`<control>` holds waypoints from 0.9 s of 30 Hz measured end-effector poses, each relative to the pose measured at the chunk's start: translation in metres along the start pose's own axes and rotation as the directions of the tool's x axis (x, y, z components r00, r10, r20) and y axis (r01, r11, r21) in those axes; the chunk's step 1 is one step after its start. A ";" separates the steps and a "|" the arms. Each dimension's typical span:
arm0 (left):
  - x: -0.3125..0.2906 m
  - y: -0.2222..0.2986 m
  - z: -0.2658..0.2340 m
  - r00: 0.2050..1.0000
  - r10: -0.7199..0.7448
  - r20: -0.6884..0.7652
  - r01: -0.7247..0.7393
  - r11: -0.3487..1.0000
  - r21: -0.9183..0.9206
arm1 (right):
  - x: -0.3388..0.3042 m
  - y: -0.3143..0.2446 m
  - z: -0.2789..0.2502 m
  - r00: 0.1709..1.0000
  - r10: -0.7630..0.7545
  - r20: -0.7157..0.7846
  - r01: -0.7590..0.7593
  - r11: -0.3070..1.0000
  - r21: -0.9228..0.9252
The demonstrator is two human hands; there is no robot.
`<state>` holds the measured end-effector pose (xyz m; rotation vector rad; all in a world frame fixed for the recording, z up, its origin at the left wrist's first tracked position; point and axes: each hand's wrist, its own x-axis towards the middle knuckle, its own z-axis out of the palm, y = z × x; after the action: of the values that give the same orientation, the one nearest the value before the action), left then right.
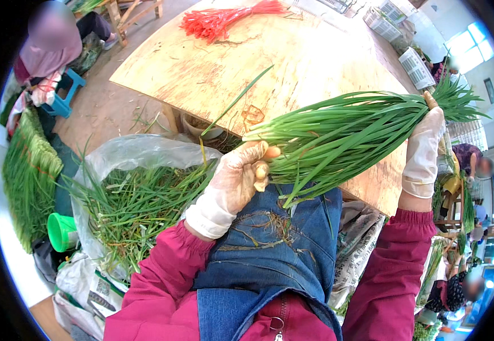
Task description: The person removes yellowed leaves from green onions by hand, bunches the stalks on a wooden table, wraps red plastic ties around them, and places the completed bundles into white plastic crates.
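Observation:
My right hand [426, 142], in a whitish glove with bared fingertips, is wrapped round the leafy end of a bunch of garlic chives [338, 128]. The bunch slants across above my lap, its pale stem ends toward the left. At those stem ends, my left hand [238, 170], gloved alike, has its fingers curled together; what they pinch is hidden. A single long chive blade [238, 102] with a yellowed lower end stands just above the left hand; I cannot tell whether it is held. Dry brown scraps [270, 224] lie on my blue apron [258, 261].
Ahead is a wooden table [315, 62] bearing a bundle of red strips [230, 21]. A clear plastic bag [144, 148] of loose chive trimmings stands at my left, near a green bucket [60, 232] and heaped chives [28, 176]. Other people sit or work at both sides.

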<state>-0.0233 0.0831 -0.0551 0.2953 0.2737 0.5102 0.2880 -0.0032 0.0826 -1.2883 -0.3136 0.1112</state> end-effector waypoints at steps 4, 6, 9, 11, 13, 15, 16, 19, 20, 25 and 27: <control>0.014 -0.002 0.001 0.994 0.058 0.089 -0.049 0.994 -0.102 | -0.007 -0.004 -0.001 0.999 0.028 -0.045 -0.028 1.000 -0.008; 0.007 0.004 0.008 0.995 0.087 0.057 -0.092 0.991 0.100 | -0.002 0.000 0.001 0.999 0.030 -0.038 -0.030 1.000 0.005; -0.015 0.019 0.014 0.997 0.022 0.079 -0.052 0.911 0.410 | -0.010 -0.002 0.002 1.000 0.014 -0.025 -0.013 0.999 0.049; -0.041 0.043 0.021 0.997 0.049 -0.063 0.010 0.703 0.711 | 0.001 0.001 -0.007 0.998 0.045 -0.035 -0.042 0.996 0.081; -0.074 0.066 -0.002 0.956 0.287 -0.065 -0.092 0.499 0.862 | 0.007 0.002 -0.014 0.999 0.033 -0.020 -0.031 0.998 0.061; -0.118 0.108 -0.011 0.922 0.257 -0.291 0.194 0.344 0.919 | 0.004 0.002 -0.017 1.000 -0.022 0.016 0.021 0.997 0.080; -0.135 0.122 -0.031 0.862 0.282 -0.421 0.359 0.246 0.900 | 0.008 0.002 -0.014 0.998 -0.003 -0.059 0.007 0.998 0.064; -0.161 0.122 -0.080 0.770 0.577 -0.271 0.616 -0.561 0.554 | 0.018 0.004 -0.002 0.981 0.037 -0.191 -0.030 0.999 0.037; -0.156 0.110 -0.075 0.773 0.590 -0.233 0.627 -0.656 0.420 | 0.020 0.004 -0.004 0.987 0.037 -0.154 -0.033 0.999 0.030; -0.074 0.030 -0.017 0.799 0.397 0.452 -0.200 -0.533 0.822 | 0.041 0.005 -0.027 0.998 0.061 -0.009 -0.061 0.998 0.014; -0.048 0.014 0.006 0.793 0.333 0.510 -0.272 -0.556 0.786 | 0.039 0.002 -0.023 0.998 0.059 -0.011 -0.058 0.998 0.012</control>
<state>-0.0677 0.0691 -0.0363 2.4175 0.6563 0.8601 0.3319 -0.0142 0.0810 -1.2867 -0.2656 0.1553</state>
